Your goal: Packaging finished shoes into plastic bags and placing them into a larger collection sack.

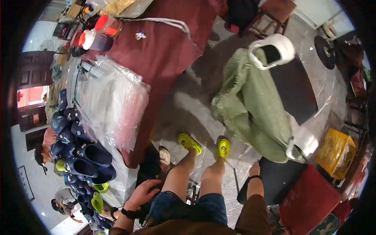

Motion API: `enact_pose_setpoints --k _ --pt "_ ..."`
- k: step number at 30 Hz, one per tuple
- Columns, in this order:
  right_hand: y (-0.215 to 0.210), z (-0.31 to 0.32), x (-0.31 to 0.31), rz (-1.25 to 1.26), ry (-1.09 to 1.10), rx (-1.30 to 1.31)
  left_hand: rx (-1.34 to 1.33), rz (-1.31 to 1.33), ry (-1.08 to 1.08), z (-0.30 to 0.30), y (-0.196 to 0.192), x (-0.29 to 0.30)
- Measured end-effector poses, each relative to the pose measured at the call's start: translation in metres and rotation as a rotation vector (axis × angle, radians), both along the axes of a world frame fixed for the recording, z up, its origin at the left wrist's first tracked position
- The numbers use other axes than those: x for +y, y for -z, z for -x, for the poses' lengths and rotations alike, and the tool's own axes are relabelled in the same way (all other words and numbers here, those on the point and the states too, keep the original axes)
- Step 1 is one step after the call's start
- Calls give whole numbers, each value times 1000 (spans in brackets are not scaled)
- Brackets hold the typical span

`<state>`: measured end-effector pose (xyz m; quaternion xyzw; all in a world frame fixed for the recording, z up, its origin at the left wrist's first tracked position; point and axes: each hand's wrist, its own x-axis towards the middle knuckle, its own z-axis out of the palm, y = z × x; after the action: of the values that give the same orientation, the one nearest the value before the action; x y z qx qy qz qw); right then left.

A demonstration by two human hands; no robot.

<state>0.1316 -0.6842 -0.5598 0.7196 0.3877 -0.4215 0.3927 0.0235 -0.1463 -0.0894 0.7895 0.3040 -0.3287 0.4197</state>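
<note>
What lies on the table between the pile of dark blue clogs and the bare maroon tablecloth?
In the head view, a stack of clear plastic bags lies between the dark blue clogs and the maroon tablecloth.

The right hand (pixel 255 169) at lower right is mostly hidden behind the dark chair (pixel 280 178), so its grip cannot be told. Small items at the upper left of the table (pixel 164 51) blur together. The pile of dark clogs (pixel 84 156) runs off into the dark rim at lower left.
</note>
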Motion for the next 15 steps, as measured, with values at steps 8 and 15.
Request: enact_pose_setpoints --k 8,15 --pt "-85 36 134 -118 283 184 -209 -87 63 -10 -19 106" --pt "-56 2 271 -257 -13 216 -306 -99 27 -6 -30 187"
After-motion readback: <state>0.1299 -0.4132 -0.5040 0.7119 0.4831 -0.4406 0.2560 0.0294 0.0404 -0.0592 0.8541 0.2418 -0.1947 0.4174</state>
